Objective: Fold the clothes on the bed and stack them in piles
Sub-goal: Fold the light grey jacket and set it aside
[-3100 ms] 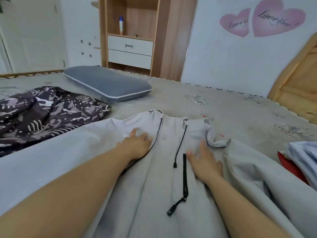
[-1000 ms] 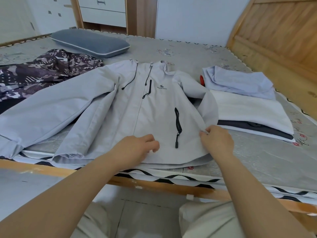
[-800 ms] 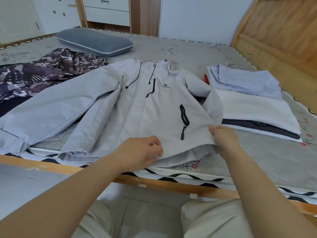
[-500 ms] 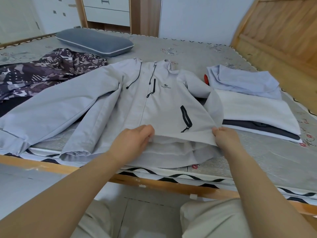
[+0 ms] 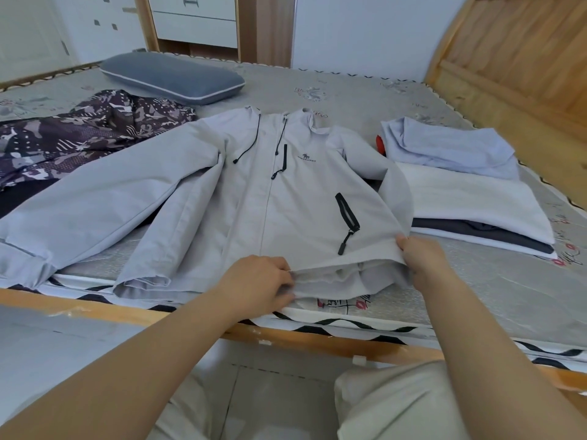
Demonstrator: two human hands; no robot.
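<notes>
Jacket (image 5: 279, 198) lay front-up on bed (image 5: 365, 93), long axis running away from hem to collar. Left hand (image 5: 257, 281) and right hand (image 5: 419, 255) both pinched the near hem, lifted; pile (image 5: 470, 198) right of jacket.

Bed (image 5: 365, 90), patterned mattress cover: grey pillow (image 5: 173, 77), camouflage garment (image 5: 79, 131), pale grey jacket (image 5: 254, 192) spread flat, folded clothes pile (image 5: 470, 198).
</notes>
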